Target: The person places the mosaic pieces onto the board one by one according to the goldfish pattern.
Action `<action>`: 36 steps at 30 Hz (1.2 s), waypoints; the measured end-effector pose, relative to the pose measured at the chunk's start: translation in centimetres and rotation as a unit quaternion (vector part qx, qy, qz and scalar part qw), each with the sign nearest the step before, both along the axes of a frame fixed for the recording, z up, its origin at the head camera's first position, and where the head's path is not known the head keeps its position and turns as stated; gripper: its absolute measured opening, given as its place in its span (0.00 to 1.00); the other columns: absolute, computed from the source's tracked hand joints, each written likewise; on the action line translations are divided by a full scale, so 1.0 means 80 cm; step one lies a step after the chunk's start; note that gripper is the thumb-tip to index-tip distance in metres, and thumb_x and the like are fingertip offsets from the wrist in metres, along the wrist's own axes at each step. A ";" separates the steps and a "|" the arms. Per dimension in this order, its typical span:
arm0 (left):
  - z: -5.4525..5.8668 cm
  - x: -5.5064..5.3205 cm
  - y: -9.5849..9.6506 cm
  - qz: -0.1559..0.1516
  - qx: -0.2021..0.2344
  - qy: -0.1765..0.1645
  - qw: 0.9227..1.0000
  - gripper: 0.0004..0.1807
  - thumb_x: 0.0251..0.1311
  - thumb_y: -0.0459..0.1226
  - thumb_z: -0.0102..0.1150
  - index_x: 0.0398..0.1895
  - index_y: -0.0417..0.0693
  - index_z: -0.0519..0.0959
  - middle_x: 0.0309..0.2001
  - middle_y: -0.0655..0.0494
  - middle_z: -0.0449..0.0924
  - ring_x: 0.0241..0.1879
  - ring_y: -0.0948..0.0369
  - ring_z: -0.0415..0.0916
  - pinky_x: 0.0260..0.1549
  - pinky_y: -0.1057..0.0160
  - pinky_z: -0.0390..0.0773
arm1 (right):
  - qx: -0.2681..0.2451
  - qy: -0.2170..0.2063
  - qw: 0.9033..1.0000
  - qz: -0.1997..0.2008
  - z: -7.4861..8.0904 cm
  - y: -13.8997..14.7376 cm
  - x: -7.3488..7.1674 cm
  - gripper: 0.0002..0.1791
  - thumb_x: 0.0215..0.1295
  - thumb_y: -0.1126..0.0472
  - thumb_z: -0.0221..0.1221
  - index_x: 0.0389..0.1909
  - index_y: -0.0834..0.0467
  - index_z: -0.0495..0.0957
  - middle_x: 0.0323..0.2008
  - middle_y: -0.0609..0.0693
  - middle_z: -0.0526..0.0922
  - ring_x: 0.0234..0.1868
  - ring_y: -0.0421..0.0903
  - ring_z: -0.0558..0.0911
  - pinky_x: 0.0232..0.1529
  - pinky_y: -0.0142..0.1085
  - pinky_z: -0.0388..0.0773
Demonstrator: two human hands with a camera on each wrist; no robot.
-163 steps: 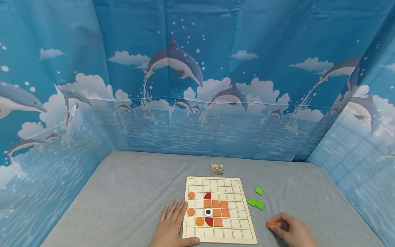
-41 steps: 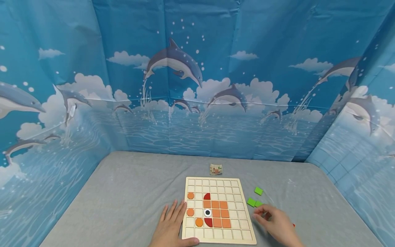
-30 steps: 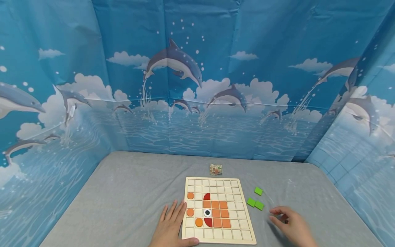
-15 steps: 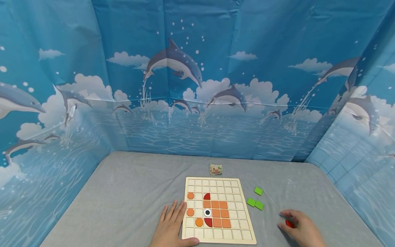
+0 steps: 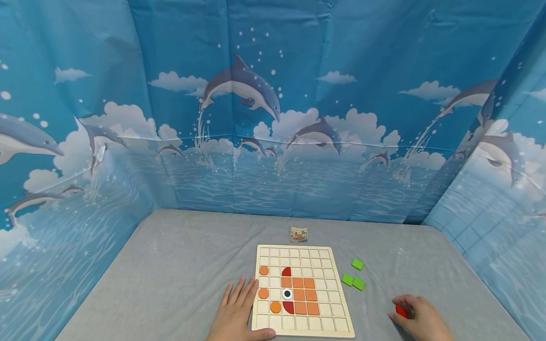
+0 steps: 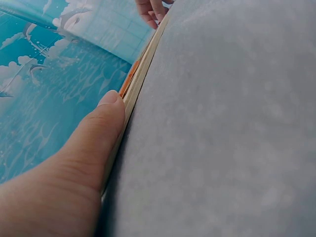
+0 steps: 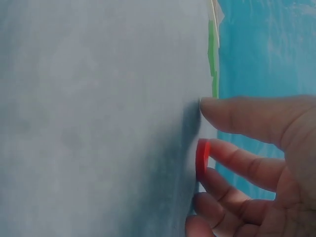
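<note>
A cream grid board point(image 5: 309, 327) lies on the grey cloth, bearing orange squares point(image 5: 298, 294), orange discs point(image 5: 276, 307), red quarter-round pieces point(image 5: 288, 307) and a white eye disc point(image 5: 287, 294). My left hand point(image 5: 239, 310) rests flat along the board's left side, fingers straight, thumb on its near edge. To the right of the board, my right hand point(image 5: 420, 317) is low over the cloth at a red piece point(image 5: 401, 310). In the right wrist view, fingertips touch that red piece point(image 7: 202, 159) on the cloth while the thumb stays apart from it.
Several green tiles point(image 5: 358, 283) lie on the cloth between the board and my right hand. A small patterned picture card point(image 5: 298, 234) sits beyond the board's far edge. A blue dolphin-print curtain point(image 5: 273, 180) encloses the back and sides of the table.
An orange tile, earlier in my right hand, now fills a cell in the board's lower row. Since then my right hand has moved right, past the green tiles, to the red piece. My left hand stays put.
</note>
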State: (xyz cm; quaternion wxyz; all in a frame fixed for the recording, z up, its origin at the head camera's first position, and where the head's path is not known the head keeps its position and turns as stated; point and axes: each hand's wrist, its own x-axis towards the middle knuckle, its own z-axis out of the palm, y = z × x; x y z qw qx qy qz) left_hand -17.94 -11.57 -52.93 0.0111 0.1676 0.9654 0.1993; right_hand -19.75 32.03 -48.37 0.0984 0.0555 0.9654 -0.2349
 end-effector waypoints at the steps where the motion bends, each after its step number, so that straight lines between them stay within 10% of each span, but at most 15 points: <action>1: 0.000 0.000 0.000 0.000 0.000 0.000 1.000 0.63 0.42 0.79 0.43 0.75 0.47 0.52 0.73 0.53 0.51 0.72 0.49 0.42 0.67 0.45 0.38 | 0.001 0.000 1.000 0.000 0.000 0.001 0.001 0.27 0.52 0.49 0.69 0.40 0.69 0.78 0.30 0.52 0.74 0.31 0.47 0.72 0.34 0.45 0.74; 36: 0.000 -0.001 0.000 0.001 0.005 -0.005 1.000 0.63 0.42 0.78 0.45 0.75 0.47 0.52 0.73 0.52 0.51 0.72 0.49 0.42 0.67 0.44 0.39 | -0.007 -0.019 0.999 -0.035 -0.003 0.004 0.010 0.13 0.57 0.60 0.66 0.30 0.66 0.74 0.25 0.49 0.73 0.26 0.44 0.72 0.30 0.42 0.73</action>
